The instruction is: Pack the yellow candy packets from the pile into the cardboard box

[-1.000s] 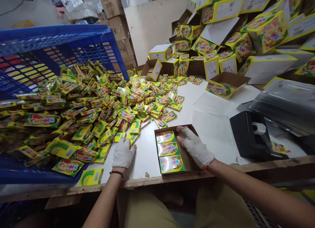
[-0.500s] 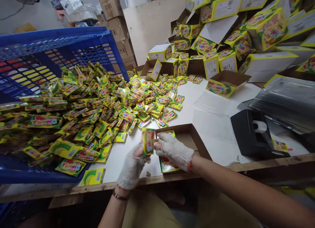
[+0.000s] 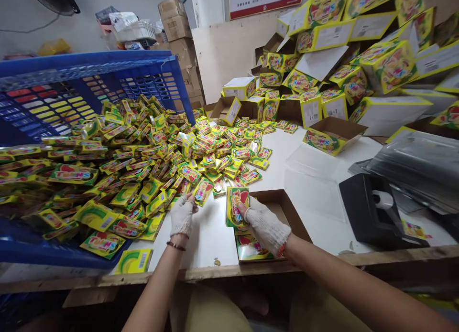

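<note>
My right hand (image 3: 267, 225), in a fingerless white knit glove, grips a small yellow-green "TURNS"-style printed packet (image 3: 234, 208) with the thumb on its front. It holds this upright over the left side of an open brown-lined carton (image 3: 292, 217). Similar packets (image 3: 251, 248) lie flat in the carton's near left part, partly hidden by that hand. To the left, my gloved left hand (image 3: 182, 215) is at the edge of a heap of packets (image 3: 143, 155). Its fingers are closed at the edge of one packet (image 3: 203, 192), whose printed face is turned up.
A blue plastic crate (image 3: 184, 93) lies on its side at left, packets spilling from it. Printed cartons (image 3: 385, 67) are piled at back right. Clear plastic sheets (image 3: 315, 188), a black tape-dispenser-like device (image 3: 362, 212) and clear plastic packaging (image 3: 423, 155) lie at right. The wooden table edge (image 3: 201, 273) runs in front.
My left hand has moved left and forward from beside the carton to the heap. The packet it held up is now in my right hand, over the carton. The view has tilted up slightly.
</note>
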Action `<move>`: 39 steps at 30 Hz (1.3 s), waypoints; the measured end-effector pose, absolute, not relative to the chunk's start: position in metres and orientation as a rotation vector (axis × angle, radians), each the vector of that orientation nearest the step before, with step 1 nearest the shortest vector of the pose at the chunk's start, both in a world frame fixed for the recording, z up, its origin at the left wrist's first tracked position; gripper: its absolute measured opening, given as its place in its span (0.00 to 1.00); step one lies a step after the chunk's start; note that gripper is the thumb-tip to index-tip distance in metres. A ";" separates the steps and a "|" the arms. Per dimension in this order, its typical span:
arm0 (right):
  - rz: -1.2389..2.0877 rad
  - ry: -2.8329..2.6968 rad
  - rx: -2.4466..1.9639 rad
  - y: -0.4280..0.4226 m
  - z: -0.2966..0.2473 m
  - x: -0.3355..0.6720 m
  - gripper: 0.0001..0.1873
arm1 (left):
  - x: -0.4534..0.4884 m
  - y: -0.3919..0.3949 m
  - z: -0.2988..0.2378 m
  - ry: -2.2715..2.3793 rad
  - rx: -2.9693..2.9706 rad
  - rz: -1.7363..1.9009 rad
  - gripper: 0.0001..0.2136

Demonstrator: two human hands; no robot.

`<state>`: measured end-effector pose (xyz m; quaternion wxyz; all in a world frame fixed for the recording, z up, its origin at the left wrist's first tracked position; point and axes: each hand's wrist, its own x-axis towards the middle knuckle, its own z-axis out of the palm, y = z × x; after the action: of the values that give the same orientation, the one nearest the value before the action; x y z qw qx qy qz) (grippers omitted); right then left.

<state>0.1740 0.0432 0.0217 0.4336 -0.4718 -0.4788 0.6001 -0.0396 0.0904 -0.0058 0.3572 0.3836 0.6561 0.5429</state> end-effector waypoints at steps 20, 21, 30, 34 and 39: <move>1.139 -2.244 -0.801 0.033 0.043 0.131 0.19 | -0.136 0.067 0.024 2.099 1.713 0.797 0.06; 0.907 -2.485 -0.732 0.032 0.042 0.124 0.17 | -0.128 0.060 0.020 2.010 1.723 0.777 0.08; 0.617 -2.647 -1.256 0.008 0.001 0.078 0.36 | -0.093 0.007 -0.027 1.653 1.442 0.914 0.22; 0.765 -2.691 -1.369 0.009 -0.011 0.073 0.56 | -0.069 -0.010 -0.045 1.700 1.225 1.196 0.30; 0.487 -2.814 -1.255 0.016 -0.014 0.057 0.30 | -0.044 -0.017 -0.050 1.705 0.923 1.380 0.35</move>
<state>0.0570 0.0162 -0.0136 0.0110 -0.4024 -0.9020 0.1562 -0.0440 -0.0168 -0.0502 0.3716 0.3602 0.6652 0.5382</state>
